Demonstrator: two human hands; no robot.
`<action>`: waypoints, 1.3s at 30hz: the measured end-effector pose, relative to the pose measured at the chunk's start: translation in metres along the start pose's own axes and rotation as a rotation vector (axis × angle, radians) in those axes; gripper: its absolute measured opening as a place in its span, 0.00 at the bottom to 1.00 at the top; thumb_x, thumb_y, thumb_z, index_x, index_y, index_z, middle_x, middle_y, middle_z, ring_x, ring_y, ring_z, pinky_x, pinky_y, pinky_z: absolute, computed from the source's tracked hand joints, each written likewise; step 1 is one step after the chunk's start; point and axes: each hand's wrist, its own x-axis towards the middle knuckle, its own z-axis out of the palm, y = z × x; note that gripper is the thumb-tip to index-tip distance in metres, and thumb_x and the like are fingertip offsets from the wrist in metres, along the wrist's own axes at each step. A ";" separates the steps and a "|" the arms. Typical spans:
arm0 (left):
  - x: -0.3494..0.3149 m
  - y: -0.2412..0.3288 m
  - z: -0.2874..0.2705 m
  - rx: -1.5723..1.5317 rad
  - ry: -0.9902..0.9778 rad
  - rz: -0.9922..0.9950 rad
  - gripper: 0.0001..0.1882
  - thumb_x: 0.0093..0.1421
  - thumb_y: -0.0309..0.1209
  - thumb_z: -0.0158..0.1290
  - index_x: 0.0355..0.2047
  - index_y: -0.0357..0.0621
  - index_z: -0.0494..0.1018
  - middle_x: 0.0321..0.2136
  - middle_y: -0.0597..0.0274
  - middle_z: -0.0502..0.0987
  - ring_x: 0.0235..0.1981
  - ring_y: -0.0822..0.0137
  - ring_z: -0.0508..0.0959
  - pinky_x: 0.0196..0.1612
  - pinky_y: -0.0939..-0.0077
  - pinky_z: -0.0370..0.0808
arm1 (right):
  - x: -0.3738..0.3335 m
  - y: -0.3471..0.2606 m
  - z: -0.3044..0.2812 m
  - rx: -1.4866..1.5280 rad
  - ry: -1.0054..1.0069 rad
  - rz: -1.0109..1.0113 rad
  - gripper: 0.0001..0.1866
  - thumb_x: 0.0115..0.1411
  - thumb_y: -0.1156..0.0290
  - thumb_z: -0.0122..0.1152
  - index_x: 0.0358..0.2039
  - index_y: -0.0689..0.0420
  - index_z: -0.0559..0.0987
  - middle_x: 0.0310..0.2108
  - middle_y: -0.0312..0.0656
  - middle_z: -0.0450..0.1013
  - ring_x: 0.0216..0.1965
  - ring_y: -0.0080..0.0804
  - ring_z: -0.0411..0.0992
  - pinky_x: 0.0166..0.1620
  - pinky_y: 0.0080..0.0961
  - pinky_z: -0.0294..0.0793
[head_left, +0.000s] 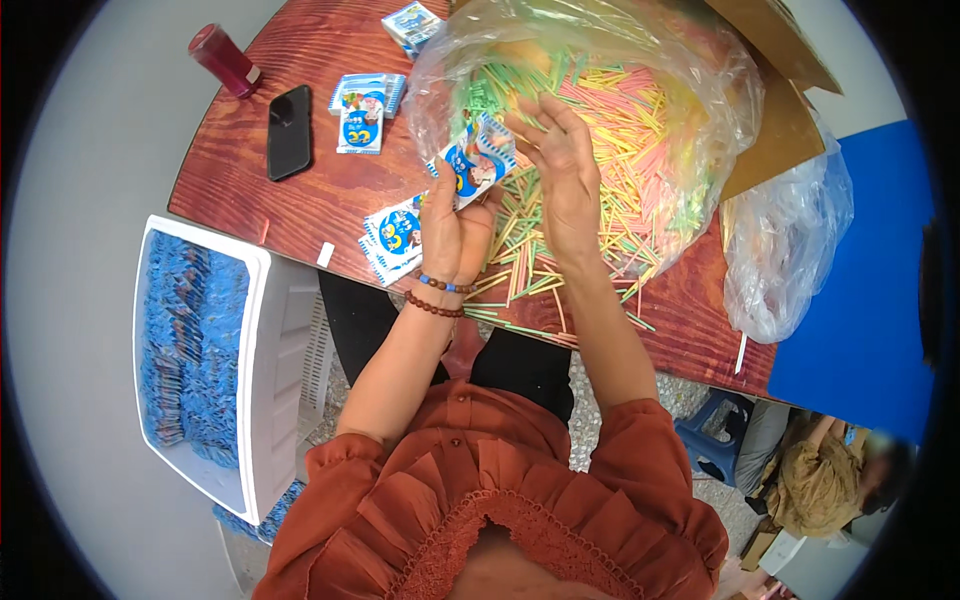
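Observation:
My left hand (460, 232), with beaded bracelets at its wrist, grips a small blue-and-white packet (478, 165) between thumb and fingers. Beside the packet, my right hand (570, 195) has its fingers apart and slightly curled; nothing shows in it. Under and around it spreads a heap of thin pink, yellow and green sticks (625, 130), spilling from a clear plastic bag (735, 75) onto the table's front edge. More packets of the same kind (395, 240) lie just left of my left hand, partly hidden by it.
Farther left lie stacked packets (362, 118), a black phone (290, 132) and a red-filled bottle (225, 62). Another packet pile (412, 25) is at the back. A white crate (270, 375) full of blue packets stands left. A cardboard box (775, 140) and crumpled bag (785, 245) sit right; another person (820, 475) is beyond.

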 end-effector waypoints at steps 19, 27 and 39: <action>0.013 0.118 -0.056 0.628 0.308 0.559 0.14 0.64 0.31 0.53 0.46 0.35 0.71 0.38 0.61 0.77 0.40 0.71 0.77 0.42 0.76 0.75 | 0.082 0.113 0.088 -0.798 -0.376 0.212 0.11 0.54 0.68 0.61 0.29 0.66 0.80 0.20 0.42 0.76 0.23 0.23 0.74 0.29 0.22 0.70; -0.037 0.115 -0.056 1.974 0.139 0.451 0.23 0.47 0.38 0.65 0.41 0.41 0.72 0.36 0.56 0.73 0.39 0.54 0.71 0.44 0.59 0.63 | 0.114 0.160 0.080 -1.222 -0.348 -0.067 0.18 0.56 0.67 0.60 0.44 0.64 0.77 0.27 0.51 0.78 0.31 0.45 0.78 0.39 0.37 0.74; -0.026 0.113 -0.072 2.190 0.071 0.765 0.10 0.53 0.36 0.61 0.26 0.44 0.76 0.29 0.64 0.73 0.35 0.62 0.71 0.43 0.64 0.56 | 0.021 0.078 0.015 -1.177 -0.575 -0.012 0.15 0.56 0.62 0.61 0.40 0.57 0.80 0.36 0.44 0.77 0.35 0.39 0.75 0.39 0.33 0.73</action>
